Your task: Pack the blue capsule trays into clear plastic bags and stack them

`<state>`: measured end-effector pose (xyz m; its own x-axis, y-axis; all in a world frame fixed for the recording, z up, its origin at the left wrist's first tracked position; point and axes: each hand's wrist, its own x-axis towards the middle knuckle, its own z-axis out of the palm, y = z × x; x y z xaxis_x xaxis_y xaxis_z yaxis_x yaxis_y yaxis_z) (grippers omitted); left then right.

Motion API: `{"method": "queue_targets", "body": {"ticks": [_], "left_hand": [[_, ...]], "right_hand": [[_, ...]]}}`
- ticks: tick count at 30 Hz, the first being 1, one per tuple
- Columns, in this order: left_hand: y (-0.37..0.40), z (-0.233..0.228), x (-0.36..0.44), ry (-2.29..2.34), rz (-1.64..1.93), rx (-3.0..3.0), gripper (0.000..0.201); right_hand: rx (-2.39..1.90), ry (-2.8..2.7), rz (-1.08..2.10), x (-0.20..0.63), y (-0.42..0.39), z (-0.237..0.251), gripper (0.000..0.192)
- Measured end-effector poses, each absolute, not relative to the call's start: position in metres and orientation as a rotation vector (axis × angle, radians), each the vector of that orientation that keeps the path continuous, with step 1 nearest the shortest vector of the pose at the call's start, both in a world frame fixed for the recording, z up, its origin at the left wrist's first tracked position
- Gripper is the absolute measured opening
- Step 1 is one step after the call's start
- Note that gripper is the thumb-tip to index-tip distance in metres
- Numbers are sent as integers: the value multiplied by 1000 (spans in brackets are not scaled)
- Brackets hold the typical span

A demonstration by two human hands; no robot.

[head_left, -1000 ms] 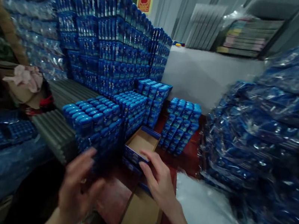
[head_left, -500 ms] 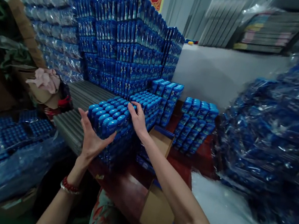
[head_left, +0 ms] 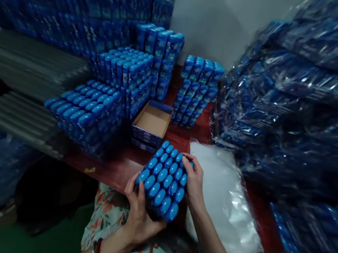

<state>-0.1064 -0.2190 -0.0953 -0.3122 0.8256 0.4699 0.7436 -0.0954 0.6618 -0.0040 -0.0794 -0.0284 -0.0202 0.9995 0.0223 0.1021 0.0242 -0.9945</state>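
Observation:
A block of blue packs with rounded, glossy tops (head_left: 162,177) sits tilted between my hands at the table's front edge, above my lap. My left hand (head_left: 138,216) grips its near left side, with the thumb at the near corner and the fingers along the left edge. On the far right side, my right hand (head_left: 194,179) presses its fingers against the outer packs. What lies under the block is hidden, so I cannot tell whether it rests in a box. Just beyond stands an open shallow box (head_left: 152,119), blue outside and brown inside, on top of another.
Stacked blue packs (head_left: 89,105) stand at the left beside grey ribbed sheets (head_left: 31,62). More packs (head_left: 197,88) are piled behind the box. White plastic bags (head_left: 222,195) lie on the red table to the right, below a tall heap of plastic-wrapped packs (head_left: 272,100).
Both hands have lifted a block of packs off the left stack and carried it right and toward my body. The view has turned down and to the right.

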Motion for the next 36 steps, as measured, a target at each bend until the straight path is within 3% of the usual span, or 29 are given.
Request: {"method": "queue_targets", "body": {"ticks": [4, 8, 14, 19, 28, 31, 36], "left_hand": [[-216, -120, -93, 2071, 1244, 1725, 117], [-226, -137, -97, 2141, 981, 1758, 111], [-234, -135, -116, 1887, 959, 1834, 105], [-231, -139, -126, 1771, 832, 1942, 87], [-228, -133, -139, 1796, 692, 2273, 89], [-221, -134, -139, 1634, 714, 2299, 79], [-212, -139, -133, 1561, 797, 2299, 79]], "right_hand": [[-1315, -1372, 1126, 12, -72, -87, 32], [-1263, -1537, 1081, 8, -65, -107, 28], [-1161, -1794, 979, 12, -58, -105, 23], [-1179, -2070, 898, 14, -59, -95, 34], [-1598, -2360, 374, 2, -69, -103, 38], [-1602, -2298, 412, 2, -71, -105, 47], [-1503, -2174, 609, -6, -76, -107, 40]]}}
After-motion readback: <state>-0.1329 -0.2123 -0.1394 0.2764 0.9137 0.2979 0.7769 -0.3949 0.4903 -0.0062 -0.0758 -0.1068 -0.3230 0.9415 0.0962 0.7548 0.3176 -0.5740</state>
